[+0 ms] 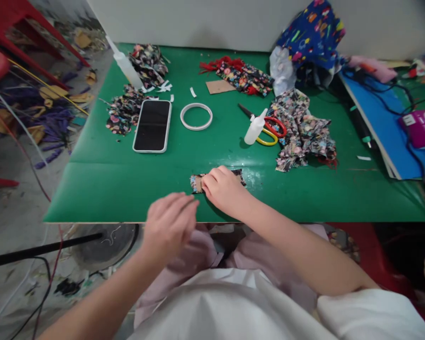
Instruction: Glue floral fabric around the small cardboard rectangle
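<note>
Littered floor (pixel 7 293) and a red plastic stool (pixel 31 18) lie left of your bench (pixel 102 184); its green top carries a smartphone (pixel 153 126), scissors (pixel 268 127) and a squeeze bottle (pixel 255 130); your left hand (pixel 170 218) hovers curled, contents undeterminable; your right hand (pixel 225 190) is clamped on the floral fabric strip (pixel 197 183) near the front edge; apparent step: pressing; next move seemingly calls for holding it flat.

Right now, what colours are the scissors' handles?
One red handle, one yellow handle; best seen in the head view.
</note>
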Demonstrator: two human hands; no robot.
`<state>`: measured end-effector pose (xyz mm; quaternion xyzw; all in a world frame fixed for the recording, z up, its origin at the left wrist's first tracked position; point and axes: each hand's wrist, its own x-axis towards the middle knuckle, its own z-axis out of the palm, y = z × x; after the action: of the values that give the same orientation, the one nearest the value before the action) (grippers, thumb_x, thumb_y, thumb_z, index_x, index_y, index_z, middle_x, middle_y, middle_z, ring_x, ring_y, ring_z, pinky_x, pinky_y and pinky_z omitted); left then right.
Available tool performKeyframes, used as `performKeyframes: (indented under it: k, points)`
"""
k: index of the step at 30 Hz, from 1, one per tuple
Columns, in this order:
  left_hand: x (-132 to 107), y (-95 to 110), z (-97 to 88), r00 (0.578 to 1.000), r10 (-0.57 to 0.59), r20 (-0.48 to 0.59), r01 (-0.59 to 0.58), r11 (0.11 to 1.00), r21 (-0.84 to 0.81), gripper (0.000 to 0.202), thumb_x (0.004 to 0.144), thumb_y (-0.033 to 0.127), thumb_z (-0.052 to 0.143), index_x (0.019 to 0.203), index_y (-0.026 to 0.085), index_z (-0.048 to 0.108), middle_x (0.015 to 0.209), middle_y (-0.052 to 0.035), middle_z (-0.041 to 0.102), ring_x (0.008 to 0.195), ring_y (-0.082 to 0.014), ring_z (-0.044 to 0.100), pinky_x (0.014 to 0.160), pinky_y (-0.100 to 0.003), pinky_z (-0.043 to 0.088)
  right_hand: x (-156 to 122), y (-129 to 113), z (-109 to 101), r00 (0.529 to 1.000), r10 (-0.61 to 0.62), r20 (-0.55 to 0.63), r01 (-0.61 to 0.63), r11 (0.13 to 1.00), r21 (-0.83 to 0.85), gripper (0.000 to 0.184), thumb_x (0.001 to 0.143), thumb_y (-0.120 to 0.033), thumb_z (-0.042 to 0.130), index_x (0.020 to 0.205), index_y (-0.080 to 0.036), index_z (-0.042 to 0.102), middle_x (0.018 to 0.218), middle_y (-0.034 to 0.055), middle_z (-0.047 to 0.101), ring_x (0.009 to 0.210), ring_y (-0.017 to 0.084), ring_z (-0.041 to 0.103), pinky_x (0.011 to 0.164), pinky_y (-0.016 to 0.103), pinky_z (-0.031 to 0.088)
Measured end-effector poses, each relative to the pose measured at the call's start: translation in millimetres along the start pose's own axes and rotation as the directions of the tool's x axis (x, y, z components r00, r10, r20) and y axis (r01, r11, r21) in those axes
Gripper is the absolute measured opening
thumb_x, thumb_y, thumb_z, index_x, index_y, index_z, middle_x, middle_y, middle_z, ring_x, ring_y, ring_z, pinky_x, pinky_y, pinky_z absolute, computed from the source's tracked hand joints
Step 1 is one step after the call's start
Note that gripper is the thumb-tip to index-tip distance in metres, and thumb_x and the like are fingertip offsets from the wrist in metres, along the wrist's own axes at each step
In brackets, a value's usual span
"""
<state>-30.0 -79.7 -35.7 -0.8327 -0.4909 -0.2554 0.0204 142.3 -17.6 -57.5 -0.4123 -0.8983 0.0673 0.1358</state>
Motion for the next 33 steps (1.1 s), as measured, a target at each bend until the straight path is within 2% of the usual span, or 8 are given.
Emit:
performKeyframes:
  k: [2,4,10,17,24,28,30,33]
  points:
    - [-6,16,-1.6,0.988,0.15,0.048,-0.149,0.989,-0.016,0.022,0.081,0.015,0.052,0.102,0.016,0.058,0.102,-0.008,0.065,0.101,-0.0216,0.056,0.085,-0.035,0.042,0,0,-1,1.0,-0.001,0.005,0.001,1.0,0.009,0.023,0.089,-0.017,0.035,0.086,-0.011,0.058,0.082,0.0101,0.057,0.08,0.02,0.043,0.071,0.033,0.032]
    - [-10,25,1.8,0.979,0.18,0.099,-0.181,0.984,-0.002,0.027,0.081,0.015,0.052,0.108,0.014,0.056,0.107,-0.0098,0.065,0.104,-0.0226,0.056,0.087,-0.036,0.042,1,-1,-3,1.0,-0.004,0.013,0.003,1.0,0.022,0.026,0.09,-0.017,0.033,0.086,-0.011,0.058,0.082,0.0105,0.057,0.081,0.02,0.044,0.072,0.033,0.032]
    - [-12,26,11.6,0.976,0.159,0.147,-0.174,0.981,0.09,0.035,0.083,0.023,0.049,0.116,0.01,0.053,0.115,-0.0136,0.061,0.108,-0.0238,0.056,0.092,-0.037,0.041,6,-2,-14,0.998,-0.018,0.052,0.014,0.997,0.082,0.024,0.089,-0.019,0.038,0.083,-0.011,0.06,0.08,0.0102,0.059,0.079,0.019,0.046,0.072,0.032,0.034]
    - [-17,25,16.3,0.954,0.113,0.278,-0.152,0.981,0.124,0.043,0.086,0.033,0.047,0.123,0.01,0.049,0.133,-0.0146,0.047,0.122,-0.0255,0.045,0.101,-0.041,0.034,5,1,-12,0.998,-0.047,-0.034,0.049,0.996,0.077,0.025,0.088,-0.018,0.038,0.075,-0.013,0.059,0.073,0.0087,0.056,0.074,0.018,0.043,0.068,0.031,0.033]
    - [-15,26,16.3,0.947,0.06,0.315,-0.109,0.984,0.142,0.043,0.087,0.042,0.043,0.119,0.014,0.051,0.137,-0.0157,0.042,0.124,-0.0264,0.042,0.098,-0.045,0.033,4,3,-7,0.999,-0.04,-0.026,0.043,0.995,0.092,0.023,0.089,-0.018,0.039,0.08,-0.013,0.06,0.076,0.0077,0.058,0.074,0.018,0.045,0.07,0.031,0.034]
    - [-10,27,12.8,0.947,0.065,0.315,-0.106,0.987,0.117,0.046,0.087,0.046,0.042,0.116,0.012,0.053,0.135,-0.0182,0.044,0.123,-0.0279,0.043,0.093,-0.044,0.036,6,2,-10,0.999,0.01,-0.032,-0.005,0.989,0.148,0.023,0.089,-0.018,0.039,0.078,-0.013,0.059,0.076,0.007,0.06,0.075,0.018,0.046,0.071,0.032,0.037]
    - [-8,27,11.6,0.95,0.065,0.304,-0.102,0.989,0.107,0.046,0.086,0.047,0.042,0.114,0.012,0.054,0.133,-0.0191,0.046,0.121,-0.0284,0.045,0.091,-0.043,0.037,2,1,-17,0.996,0.037,-0.079,-0.021,0.981,0.191,0.025,0.089,-0.017,0.037,0.08,-0.013,0.06,0.079,0.0075,0.062,0.076,0.018,0.048,0.072,0.032,0.04]
    - [-5,26,11.4,0.956,0.066,0.285,-0.095,0.991,0.09,0.043,0.086,0.046,0.043,0.111,0.013,0.055,0.13,-0.0185,0.049,0.118,-0.0284,0.048,0.088,-0.042,0.038,-11,2,-28,0.969,0.073,-0.237,-0.018,0.974,0.225,0.027,0.09,-0.015,0.034,0.093,-0.013,0.061,0.088,0.0089,0.063,0.083,0.017,0.051,0.078,0.033,0.043]
